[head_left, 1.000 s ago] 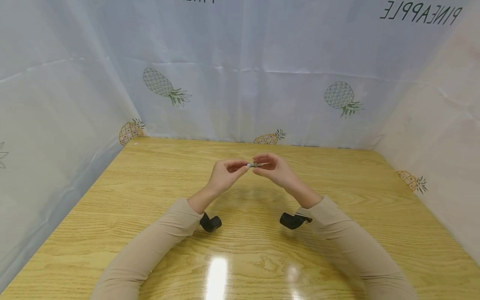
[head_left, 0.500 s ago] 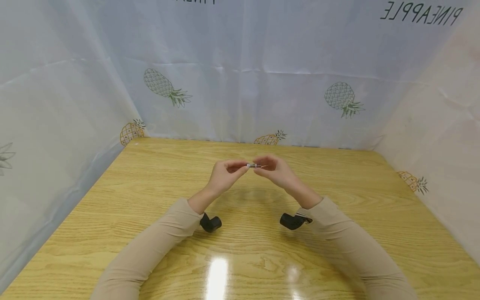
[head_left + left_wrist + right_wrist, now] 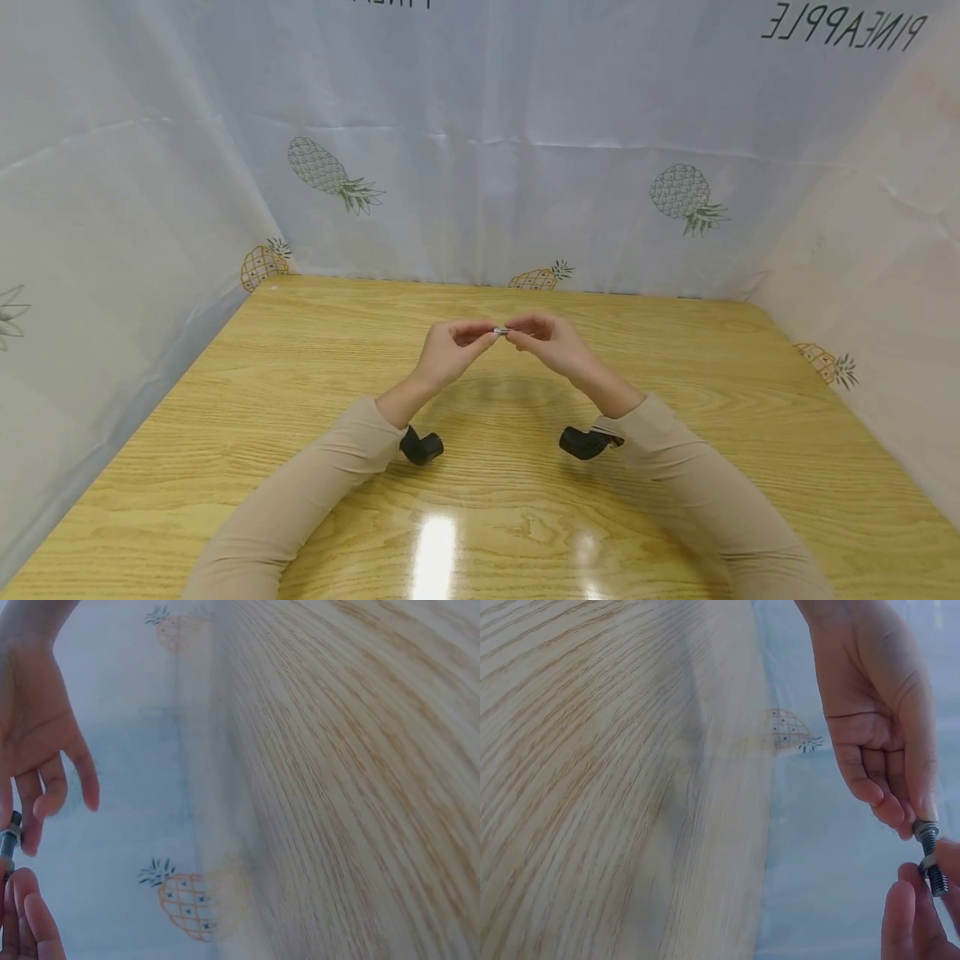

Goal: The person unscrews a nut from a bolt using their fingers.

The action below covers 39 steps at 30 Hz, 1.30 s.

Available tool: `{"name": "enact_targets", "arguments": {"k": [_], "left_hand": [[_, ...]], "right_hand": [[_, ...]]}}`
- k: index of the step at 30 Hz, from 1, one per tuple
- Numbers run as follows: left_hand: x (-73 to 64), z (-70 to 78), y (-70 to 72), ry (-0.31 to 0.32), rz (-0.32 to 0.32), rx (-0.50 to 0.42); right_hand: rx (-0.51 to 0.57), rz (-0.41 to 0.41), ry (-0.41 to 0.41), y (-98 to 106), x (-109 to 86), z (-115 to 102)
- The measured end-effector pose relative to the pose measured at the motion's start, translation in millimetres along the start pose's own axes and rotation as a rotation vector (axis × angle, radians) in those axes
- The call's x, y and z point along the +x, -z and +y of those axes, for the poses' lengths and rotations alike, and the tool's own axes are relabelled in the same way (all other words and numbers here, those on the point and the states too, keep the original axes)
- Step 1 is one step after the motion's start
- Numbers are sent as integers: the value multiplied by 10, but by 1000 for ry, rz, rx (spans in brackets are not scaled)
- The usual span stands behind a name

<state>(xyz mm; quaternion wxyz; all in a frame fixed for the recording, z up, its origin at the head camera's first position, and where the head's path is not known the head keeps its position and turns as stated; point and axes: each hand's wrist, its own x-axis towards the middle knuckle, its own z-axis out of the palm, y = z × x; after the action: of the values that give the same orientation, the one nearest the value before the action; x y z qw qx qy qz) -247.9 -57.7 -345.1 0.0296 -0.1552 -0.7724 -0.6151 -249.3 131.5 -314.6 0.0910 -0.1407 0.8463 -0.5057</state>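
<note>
A small metal bolt (image 3: 937, 883) with a threaded shank is held level between both hands, above the table. My left hand (image 3: 444, 354) pinches it by the head end, thumb and fingertips together. On the shank sits a nut (image 3: 928, 862), and my right hand (image 3: 561, 346) pinches it between thumb and fingertips. The shank's free end sticks out past the nut toward the right palm, as the right wrist view shows. In the head view the fingertips hide most of the bolt, leaving a short shiny stretch between the hands.
Under the hands lies a wood-grain table (image 3: 495, 483). White curtains (image 3: 480, 192) printed with pineapples hang behind it and along both sides. Black curved pieces (image 3: 423, 447) sit at both wrists, below the beige sleeves (image 3: 315, 483).
My right thumb and fingers were spread around the nut, showing the shank; now they have come together on it, slightly further left. The left hand has stayed in place.
</note>
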Motion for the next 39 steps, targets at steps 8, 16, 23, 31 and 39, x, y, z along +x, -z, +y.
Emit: {"name": "enact_targets", "arguments": {"k": [8, 16, 23, 31, 39], "left_hand": [[3, -12, -11, 0, 0, -7], [-15, 2, -8, 7, 3, 1], [-17, 3, -7, 13, -6, -3], [-8, 1, -13, 17, -1, -8], [-7, 0, -8, 12, -4, -14]], "right_hand": [[-11, -16, 26, 8, 2, 25], [-15, -15, 23, -4, 14, 43], [-33, -4, 30, -2, -4, 33], [-8, -23, 7, 1, 12, 30], [3, 11, 34, 0, 0, 23]]}}
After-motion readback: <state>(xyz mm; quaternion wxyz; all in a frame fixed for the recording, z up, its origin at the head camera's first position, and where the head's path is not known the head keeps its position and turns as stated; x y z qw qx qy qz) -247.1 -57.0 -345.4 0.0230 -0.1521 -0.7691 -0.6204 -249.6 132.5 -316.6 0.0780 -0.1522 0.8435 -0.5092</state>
